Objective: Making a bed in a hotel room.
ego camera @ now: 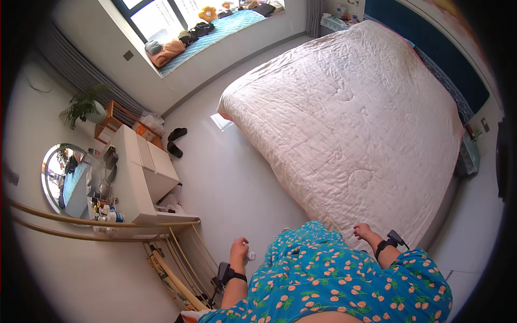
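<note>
My left hand (239, 248) is low in the view, to the left of my body, with its fingers curled around a small white object (251, 255). What that object is cannot be made out. On the other side, my right hand (362, 231) hangs near the foot edge of the bed, its fingers curled in and nothing visible in them. Before me lies the bed, covered by a pale quilt (323, 121) with stitched heart shapes. Both wrists carry a black strap with a device. Blue patterned clothing (315, 274) covers my body.
At left stands a white dressing table (133, 181) with bottles and a round mirror (64, 181). A gold-coloured rail rack (121, 222) juts out nearer me. Black slippers (175, 141) lie on the floor (226, 181). A cushioned window sill (218, 36) holds bags.
</note>
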Motion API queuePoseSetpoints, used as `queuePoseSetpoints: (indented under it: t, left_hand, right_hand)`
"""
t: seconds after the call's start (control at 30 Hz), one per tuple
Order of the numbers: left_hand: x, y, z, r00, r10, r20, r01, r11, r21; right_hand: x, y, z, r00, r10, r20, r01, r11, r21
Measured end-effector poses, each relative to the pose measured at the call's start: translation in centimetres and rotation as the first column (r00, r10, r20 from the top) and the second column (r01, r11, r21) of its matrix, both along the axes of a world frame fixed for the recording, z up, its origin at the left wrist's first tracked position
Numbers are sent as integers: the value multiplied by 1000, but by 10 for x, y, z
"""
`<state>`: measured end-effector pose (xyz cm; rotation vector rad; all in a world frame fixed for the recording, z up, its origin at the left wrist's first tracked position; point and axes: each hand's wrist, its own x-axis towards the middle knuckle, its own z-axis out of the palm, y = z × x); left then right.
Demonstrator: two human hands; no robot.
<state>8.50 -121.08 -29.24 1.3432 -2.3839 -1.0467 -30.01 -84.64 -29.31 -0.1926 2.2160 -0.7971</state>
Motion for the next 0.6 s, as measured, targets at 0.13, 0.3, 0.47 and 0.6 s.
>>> queuePoseSetpoints:
  t: [0.13,0.3,0.47,0.6]
  left_hand:
    - [-64,-62,59,993,-85,-86,76,991,-108]
    - [-97,-105,94,986,-51,-160,34,993,-110]
    - [-42,-155,53,986,92,141,-94,995,13]
    - [5,-190,35,863,358,357,-422,899,120]
  right_hand:
    - [-16,-69,21,993,34,110,-29,999,-45]
    - [-47,-111,11,903,428,32,-427,888,174]
    - [-109,-180,-1,887,460,48,-459,862,215]
    - [-142,-276,38,977,-34,209,40,999,-20]
